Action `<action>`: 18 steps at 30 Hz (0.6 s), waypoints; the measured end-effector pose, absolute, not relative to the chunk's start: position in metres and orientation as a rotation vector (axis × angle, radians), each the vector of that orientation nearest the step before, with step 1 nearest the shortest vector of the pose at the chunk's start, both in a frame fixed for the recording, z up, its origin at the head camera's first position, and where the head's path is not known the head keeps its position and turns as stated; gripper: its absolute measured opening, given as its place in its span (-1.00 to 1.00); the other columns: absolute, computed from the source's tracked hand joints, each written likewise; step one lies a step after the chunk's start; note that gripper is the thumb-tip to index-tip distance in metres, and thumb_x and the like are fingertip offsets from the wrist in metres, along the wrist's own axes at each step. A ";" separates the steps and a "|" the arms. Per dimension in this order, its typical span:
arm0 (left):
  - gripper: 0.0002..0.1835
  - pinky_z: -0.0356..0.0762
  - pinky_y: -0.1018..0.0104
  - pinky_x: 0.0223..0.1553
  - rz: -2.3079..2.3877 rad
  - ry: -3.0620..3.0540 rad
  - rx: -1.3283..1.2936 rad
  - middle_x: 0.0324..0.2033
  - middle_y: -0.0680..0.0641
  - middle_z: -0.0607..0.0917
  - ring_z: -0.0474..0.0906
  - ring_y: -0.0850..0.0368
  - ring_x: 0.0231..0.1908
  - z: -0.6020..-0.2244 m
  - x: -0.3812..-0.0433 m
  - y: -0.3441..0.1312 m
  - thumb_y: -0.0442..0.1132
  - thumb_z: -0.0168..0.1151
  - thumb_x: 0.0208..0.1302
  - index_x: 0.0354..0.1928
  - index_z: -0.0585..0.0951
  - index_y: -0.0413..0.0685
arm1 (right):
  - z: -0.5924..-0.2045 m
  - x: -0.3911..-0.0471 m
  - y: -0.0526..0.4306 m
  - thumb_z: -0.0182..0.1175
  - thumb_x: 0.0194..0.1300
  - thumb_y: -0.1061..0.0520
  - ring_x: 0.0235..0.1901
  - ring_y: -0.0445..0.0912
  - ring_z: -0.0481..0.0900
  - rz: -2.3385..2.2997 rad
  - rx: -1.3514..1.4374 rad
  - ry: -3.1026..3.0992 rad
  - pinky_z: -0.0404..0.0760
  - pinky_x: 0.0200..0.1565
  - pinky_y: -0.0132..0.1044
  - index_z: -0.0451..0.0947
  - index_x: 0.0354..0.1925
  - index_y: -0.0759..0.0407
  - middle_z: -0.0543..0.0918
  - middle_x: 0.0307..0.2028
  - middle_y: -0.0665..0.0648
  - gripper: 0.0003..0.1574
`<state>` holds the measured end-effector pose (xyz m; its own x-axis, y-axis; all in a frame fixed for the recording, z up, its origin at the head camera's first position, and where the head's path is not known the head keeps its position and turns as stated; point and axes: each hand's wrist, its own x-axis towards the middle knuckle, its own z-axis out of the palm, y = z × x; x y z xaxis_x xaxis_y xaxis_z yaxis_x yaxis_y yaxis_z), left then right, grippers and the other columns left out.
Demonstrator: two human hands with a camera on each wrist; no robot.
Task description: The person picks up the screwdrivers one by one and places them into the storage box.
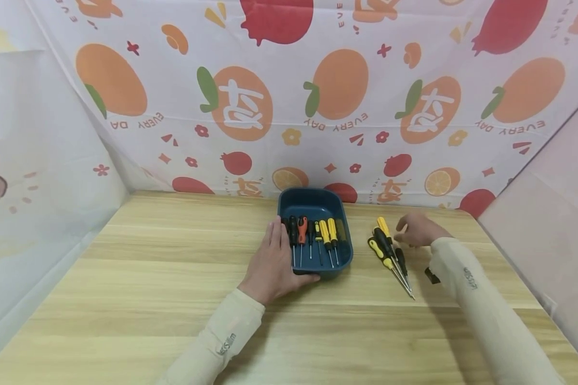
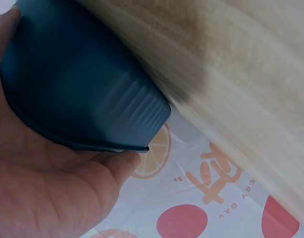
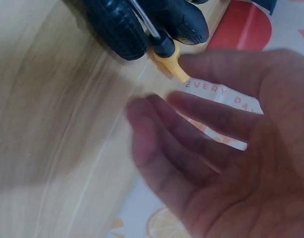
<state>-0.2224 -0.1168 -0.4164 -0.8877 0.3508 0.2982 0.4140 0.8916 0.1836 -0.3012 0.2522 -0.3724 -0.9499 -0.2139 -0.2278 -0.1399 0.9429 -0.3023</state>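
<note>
My left hand (image 1: 270,270) rests against a dark blue bin (image 1: 334,274), fingers straight along its left side and thumb along the front. In the left wrist view the fingertips lie right at the bin's rim (image 2: 48,139). Inside the bin is a row of screwdrivers with black, red-orange (image 1: 302,227) and yellow (image 1: 333,231) handles. My right hand (image 1: 421,231) hovers with loosely bent fingers and nothing in them, just right of a screwdriver pile. That pile has a yellow-handled screwdriver (image 1: 382,225), a yellow-and-black one (image 1: 378,249) and black-handled ones (image 1: 382,239).
A small black item (image 1: 432,275) lies on the wooden table (image 1: 173,299), close to the right sleeve. Behind the bin, a fruit-printed cloth (image 1: 289,155) hangs along the table's back edge. More pale cloth closes off the left and right sides.
</note>
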 end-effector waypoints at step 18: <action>0.47 0.16 0.04 0.46 -0.376 -2.805 -0.574 0.50 -0.45 0.09 0.06 -0.32 0.50 -0.417 -0.220 -0.118 0.60 0.34 -0.12 0.47 0.13 -0.53 | -0.387 -0.283 0.261 0.20 0.30 0.26 -0.51 -0.10 0.66 -0.663 -0.182 2.578 0.72 -0.38 -0.25 0.53 -0.19 0.37 0.65 -0.43 0.17 -0.83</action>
<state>-0.2205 -0.1176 -0.4173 -0.8903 0.3473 0.2947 0.4126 0.8889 0.1989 -0.2831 0.2608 -0.3874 -0.8813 -0.2376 -0.4084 -0.0112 0.8746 -0.4847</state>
